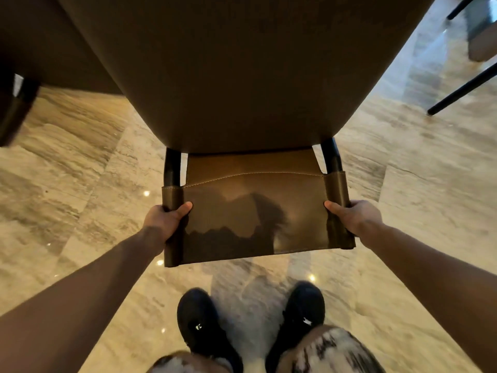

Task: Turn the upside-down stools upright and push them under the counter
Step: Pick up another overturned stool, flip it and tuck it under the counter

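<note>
A brown leather stool fills the middle of the frame, seen from above and behind. Its backrest panel sits at centre, stretched between two black metal posts, with leather sleeves wrapped round each post. The seat lies just above the backrest in the frame and runs under the large dark counter, which covers the upper middle and upper left.

The left hand is closed around the left sleeve of the backrest, thumb lying across the front of the leather. The right hand grips the right sleeve in the same way, thumb pointing inward along the panel. Both bare forearms reach in from the lower corners.

Below the stool, at bottom centre, two black shoes stand on the polished beige stone floor, which reflects small points of light. Patterned trouser legs show at the very bottom edge. A shadow falls across the backrest leather.

In the upper right corner, black legs of another piece of furniture slant across the floor. A dark, blurred shape sits at the left edge.
</note>
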`<state>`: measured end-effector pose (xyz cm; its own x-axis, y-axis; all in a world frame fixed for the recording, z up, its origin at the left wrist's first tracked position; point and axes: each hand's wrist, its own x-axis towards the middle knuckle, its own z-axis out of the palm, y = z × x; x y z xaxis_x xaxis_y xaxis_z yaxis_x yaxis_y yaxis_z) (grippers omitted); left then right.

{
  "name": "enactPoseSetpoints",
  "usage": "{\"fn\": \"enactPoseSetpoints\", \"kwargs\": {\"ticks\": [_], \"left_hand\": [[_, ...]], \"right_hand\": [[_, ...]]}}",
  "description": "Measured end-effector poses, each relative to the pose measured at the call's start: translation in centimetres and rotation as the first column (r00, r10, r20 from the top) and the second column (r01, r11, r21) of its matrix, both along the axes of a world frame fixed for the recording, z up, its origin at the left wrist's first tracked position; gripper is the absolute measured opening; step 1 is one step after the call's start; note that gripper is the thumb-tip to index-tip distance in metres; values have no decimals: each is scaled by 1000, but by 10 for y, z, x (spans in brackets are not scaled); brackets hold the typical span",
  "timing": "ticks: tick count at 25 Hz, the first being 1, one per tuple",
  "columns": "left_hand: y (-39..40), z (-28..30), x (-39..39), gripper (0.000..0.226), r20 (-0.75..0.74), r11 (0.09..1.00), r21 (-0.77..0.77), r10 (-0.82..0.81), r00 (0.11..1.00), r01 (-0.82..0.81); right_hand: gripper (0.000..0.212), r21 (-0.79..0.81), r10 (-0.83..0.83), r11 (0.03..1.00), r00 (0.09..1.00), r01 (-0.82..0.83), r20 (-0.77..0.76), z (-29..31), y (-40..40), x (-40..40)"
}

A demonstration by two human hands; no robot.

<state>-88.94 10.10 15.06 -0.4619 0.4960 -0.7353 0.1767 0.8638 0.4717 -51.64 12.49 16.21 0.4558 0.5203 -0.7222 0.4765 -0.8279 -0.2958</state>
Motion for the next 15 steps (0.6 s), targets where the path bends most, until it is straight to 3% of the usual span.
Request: {"fn": "enactPoseSetpoints", "kwargs": {"ticks": [6, 11, 15], "left_hand": [[-18, 141, 4, 53, -58, 996, -85, -29, 998, 24], [-23, 246, 1, 69, -106, 997, -76, -36, 994, 28], [-13, 334, -5, 65, -126, 991, -119, -73, 989, 58]], "right_hand": [[59, -140, 23, 990, 999, -18, 34, 154, -9, 0], [52, -205, 187, 962, 982, -182, 2, 260, -12, -5], [47, -273, 256, 929, 967, -249, -12, 344, -1, -19]]}}
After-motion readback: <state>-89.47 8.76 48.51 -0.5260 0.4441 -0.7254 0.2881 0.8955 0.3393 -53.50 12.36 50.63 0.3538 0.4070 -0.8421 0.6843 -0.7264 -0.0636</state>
